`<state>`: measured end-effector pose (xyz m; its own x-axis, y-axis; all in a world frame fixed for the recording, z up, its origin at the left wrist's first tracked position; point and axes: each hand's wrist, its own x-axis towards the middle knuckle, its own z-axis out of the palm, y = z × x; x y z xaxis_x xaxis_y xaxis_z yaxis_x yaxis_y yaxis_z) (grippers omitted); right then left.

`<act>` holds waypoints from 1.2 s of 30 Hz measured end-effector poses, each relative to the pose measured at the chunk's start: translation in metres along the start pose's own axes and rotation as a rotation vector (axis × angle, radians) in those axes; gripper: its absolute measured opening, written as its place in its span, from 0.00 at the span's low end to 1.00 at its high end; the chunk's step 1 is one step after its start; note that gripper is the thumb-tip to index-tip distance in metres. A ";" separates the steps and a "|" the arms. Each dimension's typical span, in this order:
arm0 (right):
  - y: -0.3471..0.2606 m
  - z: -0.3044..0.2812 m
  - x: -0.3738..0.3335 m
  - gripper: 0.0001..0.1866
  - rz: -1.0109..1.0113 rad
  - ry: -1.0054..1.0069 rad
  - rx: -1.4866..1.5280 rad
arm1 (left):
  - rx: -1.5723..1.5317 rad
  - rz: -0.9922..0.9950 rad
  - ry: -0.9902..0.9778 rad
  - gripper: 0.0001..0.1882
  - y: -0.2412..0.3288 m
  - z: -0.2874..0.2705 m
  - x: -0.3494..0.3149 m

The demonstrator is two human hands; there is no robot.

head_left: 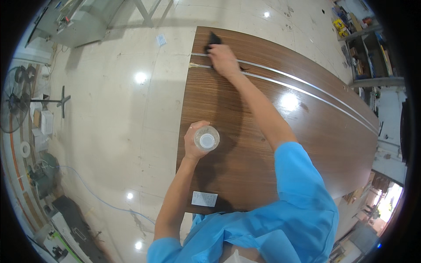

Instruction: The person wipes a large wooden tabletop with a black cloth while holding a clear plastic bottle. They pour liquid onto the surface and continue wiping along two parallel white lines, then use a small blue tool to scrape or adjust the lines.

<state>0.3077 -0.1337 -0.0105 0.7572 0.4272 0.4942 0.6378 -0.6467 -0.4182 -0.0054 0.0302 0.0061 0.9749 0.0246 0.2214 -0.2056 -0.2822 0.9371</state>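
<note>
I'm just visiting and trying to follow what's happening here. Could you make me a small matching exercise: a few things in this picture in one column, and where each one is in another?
Things:
1. Clear plastic bottle with white cap
2. Dark cloth
3. White paper slip
4. Black standing fan

Places:
A. On the floor at the far left
B. Held in the left hand
C. Lying on the brown wooden panel, near its close edge
D. Under the right hand, at the panel's far end

Pairs: 1-B, 2-D, 3-C, 4-A
</note>
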 end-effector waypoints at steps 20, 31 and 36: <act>-0.021 -0.017 0.054 0.17 0.443 -0.469 -0.004 | 0.142 0.063 0.059 0.30 0.005 0.001 0.004; -0.017 0.000 0.034 0.15 0.107 -0.173 0.062 | 0.137 0.028 0.071 0.35 0.013 -0.002 0.008; -0.016 0.000 0.043 0.14 0.240 -0.319 0.053 | 0.133 -0.032 0.061 0.35 0.016 0.000 0.006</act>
<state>0.3298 -0.1047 0.0174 0.8858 0.4484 0.1197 0.4378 -0.7218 -0.5360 -0.0030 0.0259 0.0220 0.9730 0.0927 0.2113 -0.1571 -0.4046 0.9009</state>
